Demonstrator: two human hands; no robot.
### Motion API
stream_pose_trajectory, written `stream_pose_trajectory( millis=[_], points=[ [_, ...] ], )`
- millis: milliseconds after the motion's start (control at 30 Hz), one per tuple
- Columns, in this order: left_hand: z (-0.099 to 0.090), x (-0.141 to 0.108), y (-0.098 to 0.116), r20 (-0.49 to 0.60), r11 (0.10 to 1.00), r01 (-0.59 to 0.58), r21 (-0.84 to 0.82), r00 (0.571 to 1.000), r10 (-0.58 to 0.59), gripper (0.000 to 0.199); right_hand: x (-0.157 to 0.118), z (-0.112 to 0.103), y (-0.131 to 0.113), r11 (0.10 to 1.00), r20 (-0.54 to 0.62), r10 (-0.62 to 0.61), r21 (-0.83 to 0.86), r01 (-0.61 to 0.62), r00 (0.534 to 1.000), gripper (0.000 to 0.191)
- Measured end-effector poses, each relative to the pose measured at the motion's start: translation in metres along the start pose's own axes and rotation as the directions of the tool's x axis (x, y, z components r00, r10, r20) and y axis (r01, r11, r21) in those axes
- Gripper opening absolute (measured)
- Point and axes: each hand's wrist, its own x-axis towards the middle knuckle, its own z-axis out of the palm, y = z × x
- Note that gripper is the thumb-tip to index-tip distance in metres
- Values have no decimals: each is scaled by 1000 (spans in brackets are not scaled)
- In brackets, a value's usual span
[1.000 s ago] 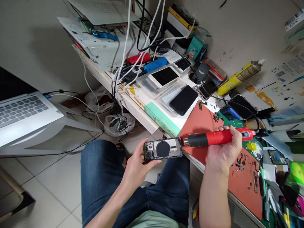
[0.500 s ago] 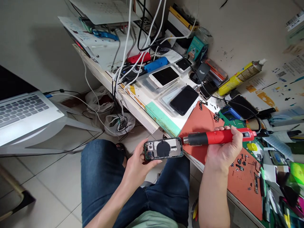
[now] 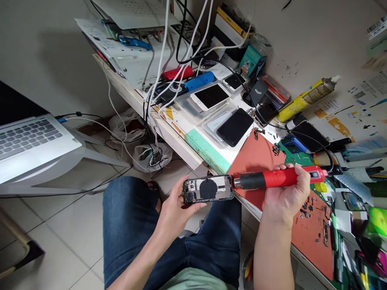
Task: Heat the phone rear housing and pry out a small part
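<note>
1. Two hands occupied. Left hand [image 3: 173,205] grips an opened phone housing [image 3: 208,188] by its left end, thumb at the lower edge.
2. Housing is held above the lap [image 3: 222,225], round black pad [image 3: 208,188] facing up.
3. Right hand [image 3: 284,197] is wrapped around a red-and-black heat gun [image 3: 273,179]; metal nozzle [image 3: 237,183] aims at the housing's right end, contact or slight gap unclear.
4. Small parts [image 3: 307,207] lie on the orange mat [image 3: 249,155].

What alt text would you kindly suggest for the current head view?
A person's left hand holds an opened phone housing above their denim-clad legs, while the right hand grips a red-and-black heat gun, nozzle facing the housing's end. Alongside is a cluttered workbench with phones and a reddish mat.
</note>
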Motion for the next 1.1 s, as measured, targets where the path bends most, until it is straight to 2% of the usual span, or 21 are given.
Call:
stream_pose_trajectory(
  millis=[333, 533, 667, 833, 1100],
  points=[
    [5, -3, -4, -30, 995, 35, -98, 999, -38, 107, 2, 4, -1, 1000, -12, 1, 13, -1, 1000, 22],
    [7, -7, -6, -65, 991, 30, -130, 997, -39, 86, 2, 5, 1, 1000, -10, -2, 24, 2, 1000, 23],
    [10, -11, -3, -96, 965, 29, -260, 994, -55, 65, 2, 4, 1, 1000, -23, 0, 28, 0, 1000, 20],
    [16, -15, 2, -62, 901, 110, -420, 987, -150, 58, 2, 3, 0, 1000, -24, -8, 23, 9, 1000, 21],
    [19, -18, 13, 2, 845, 146, -514, 986, -169, 49, 0, 2, -2, 1000, -12, 1, 20, 0, 1000, 22]
  ],
)
